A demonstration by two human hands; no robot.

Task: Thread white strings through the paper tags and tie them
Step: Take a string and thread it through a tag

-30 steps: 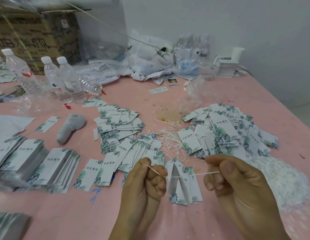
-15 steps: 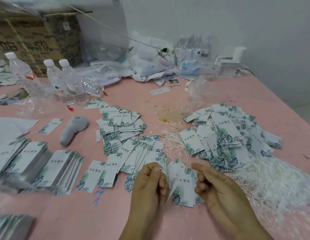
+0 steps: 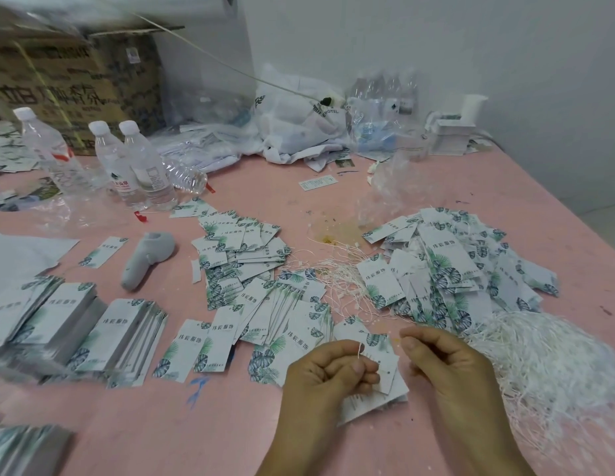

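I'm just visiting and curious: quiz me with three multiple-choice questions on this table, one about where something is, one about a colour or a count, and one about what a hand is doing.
1. Where does the big heap of loose white strings lie?
A. beside the right hand
B. against the cardboard box
C. under the bottles

2. How many capped water bottles stand upright at the far left?
A. one
B. three
C. six

3. What is the left hand doing?
A. lying flat on the table
B. lifting a bottle
C. pinching a white string at the folded paper tags

Answers: 1 A, the heap spreads over the pink table just right of that hand. 2 B, three white caps show there. 3 C, its fingers are curled, with the string end sticking up between them.
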